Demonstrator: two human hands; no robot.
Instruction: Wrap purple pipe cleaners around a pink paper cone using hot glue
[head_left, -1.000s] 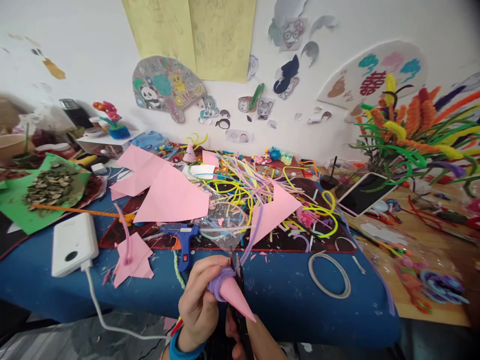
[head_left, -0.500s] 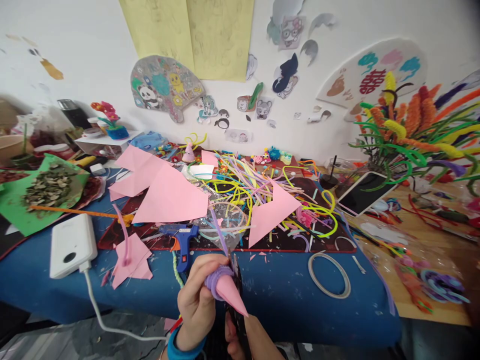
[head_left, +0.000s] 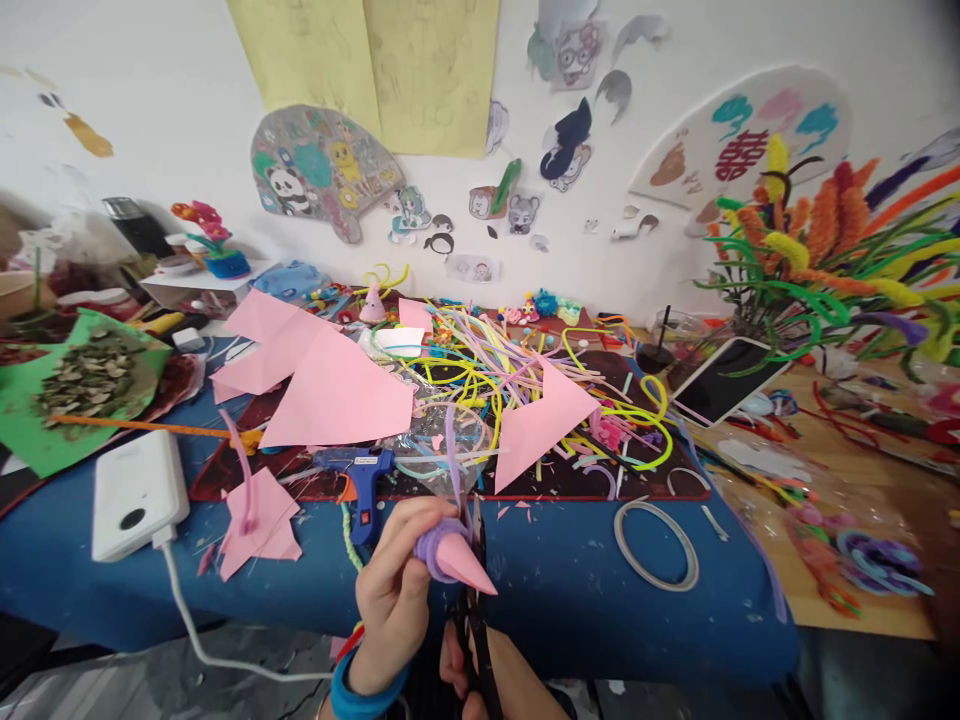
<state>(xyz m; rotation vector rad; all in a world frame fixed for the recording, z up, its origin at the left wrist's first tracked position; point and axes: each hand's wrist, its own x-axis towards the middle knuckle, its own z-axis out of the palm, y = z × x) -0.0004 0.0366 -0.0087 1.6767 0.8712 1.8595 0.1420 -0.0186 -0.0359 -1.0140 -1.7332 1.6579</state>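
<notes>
My left hand [head_left: 397, 590] is closed around a pink paper cone [head_left: 465, 565] whose wide end is wrapped with a fuzzy purple pipe cleaner [head_left: 452, 455]. A loose length of that pipe cleaner sticks up from the wrap toward the mat. In my right hand [head_left: 454, 660] are black scissors [head_left: 480, 620], pointing away from me. Their blades stand just right of the cone, close to where the loose length leaves the wrap. Whether the blades touch it I cannot tell. The cone's tip points right and toward me. My right fingers are partly hidden behind the scissor handles.
A blue glue gun [head_left: 365, 490] lies just beyond my left hand. Pink paper sheets [head_left: 337, 395] and many pipe cleaners cover the dark mat [head_left: 247, 480]. A white power bank [head_left: 141, 495] with a cable sits left; a roll of clear tape [head_left: 656, 545] lies right.
The scissors have turned more upright and their blades look further apart. The cone has tilted, its tip rising slightly, and the loose pipe cleaner end stands straighter.
</notes>
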